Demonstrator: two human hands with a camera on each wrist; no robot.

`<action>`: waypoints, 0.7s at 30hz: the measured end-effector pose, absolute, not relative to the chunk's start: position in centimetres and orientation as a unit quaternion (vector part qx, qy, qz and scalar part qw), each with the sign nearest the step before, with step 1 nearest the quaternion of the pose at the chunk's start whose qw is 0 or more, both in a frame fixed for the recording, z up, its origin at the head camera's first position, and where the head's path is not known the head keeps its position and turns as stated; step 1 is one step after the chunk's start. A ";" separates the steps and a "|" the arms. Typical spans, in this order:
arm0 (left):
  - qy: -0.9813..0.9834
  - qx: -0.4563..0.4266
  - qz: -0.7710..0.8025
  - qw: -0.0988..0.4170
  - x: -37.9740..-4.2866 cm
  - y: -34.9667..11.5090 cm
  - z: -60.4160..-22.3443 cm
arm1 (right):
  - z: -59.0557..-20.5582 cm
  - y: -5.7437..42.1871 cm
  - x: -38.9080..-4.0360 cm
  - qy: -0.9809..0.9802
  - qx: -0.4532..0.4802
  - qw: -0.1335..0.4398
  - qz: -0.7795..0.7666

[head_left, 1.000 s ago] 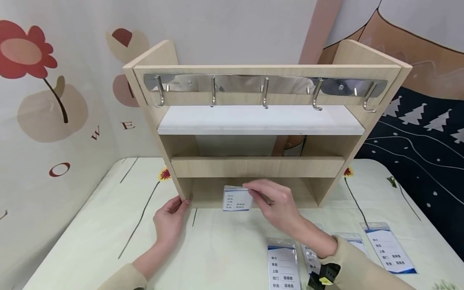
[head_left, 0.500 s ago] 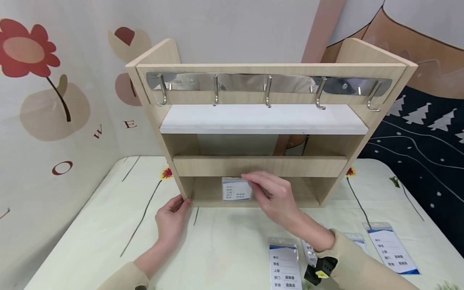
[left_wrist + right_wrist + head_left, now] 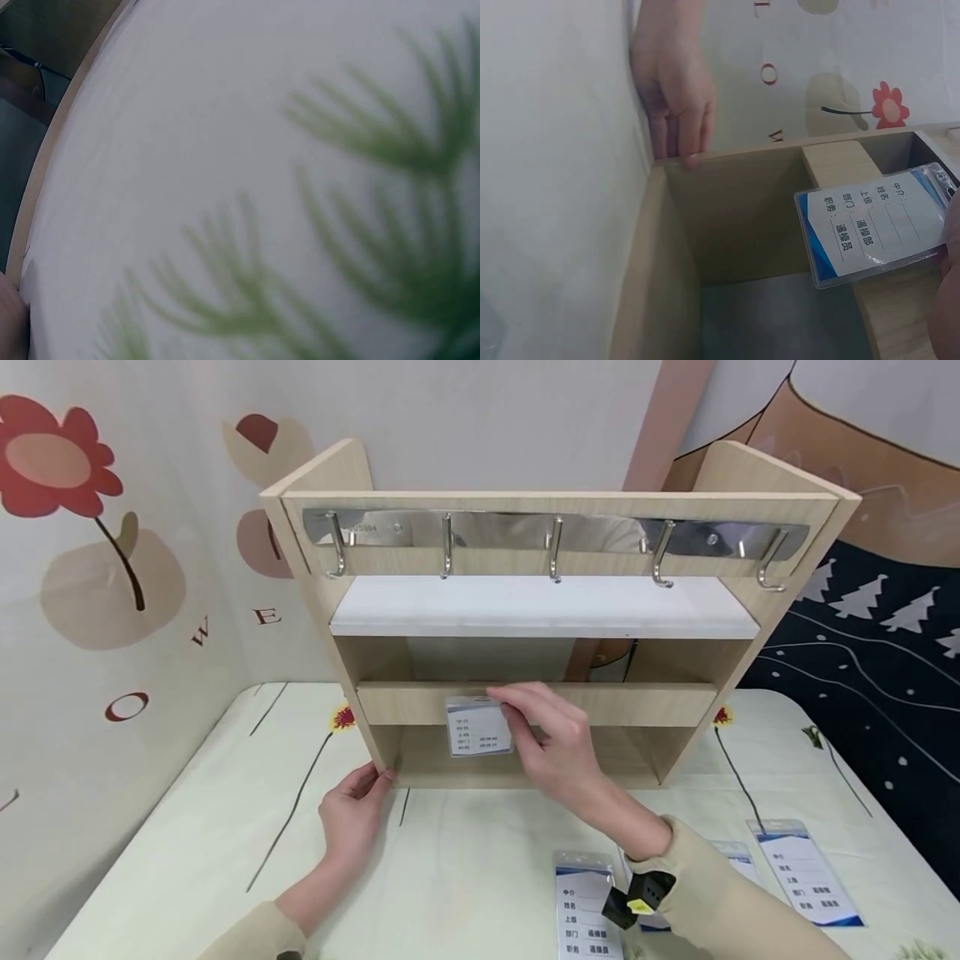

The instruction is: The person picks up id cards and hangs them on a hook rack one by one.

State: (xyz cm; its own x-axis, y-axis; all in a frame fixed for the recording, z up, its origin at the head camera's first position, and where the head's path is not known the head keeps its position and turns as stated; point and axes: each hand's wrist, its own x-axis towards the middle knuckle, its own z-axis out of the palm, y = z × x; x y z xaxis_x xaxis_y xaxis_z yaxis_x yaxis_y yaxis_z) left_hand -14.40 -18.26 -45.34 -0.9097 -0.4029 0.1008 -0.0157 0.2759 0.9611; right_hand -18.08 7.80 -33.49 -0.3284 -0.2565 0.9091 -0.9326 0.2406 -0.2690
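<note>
My right hand (image 3: 551,739) pinches an ID badge (image 3: 478,727) in a clear plastic sleeve by its upper edge. The badge hangs in front of the middle crossbar of a light wooden shelf rack (image 3: 652,703), its printed side facing me. In the right wrist view the badge (image 3: 874,225) shows a blue corner and rows of text, with the right hand (image 3: 949,285) at the frame's edge. At the rack's lower left corner, my left hand (image 3: 352,810) grips the side panel's edge between thumb and fingers. Only a sliver of that hand (image 3: 11,322) enters the left wrist view.
Across the rack's top runs a metal strip with several hooks (image 3: 555,550), above a white shelf board (image 3: 543,607). More badges lie on the tablecloth (image 3: 450,877) at the right: one badge (image 3: 588,906) in front, another badge (image 3: 808,872) farther right, others partly under the right sleeve (image 3: 720,893).
My right hand has lifted the badge from the rack's bottom opening up to the middle crossbar, shifting slightly left. My left hand has stayed at the rack's corner.
</note>
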 end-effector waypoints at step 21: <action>-0.776 0.132 -0.594 0.168 -14.6 -18.2 -45.5 | -30.5 5.1 -18.9 -0.639 0.416 0.420 0.492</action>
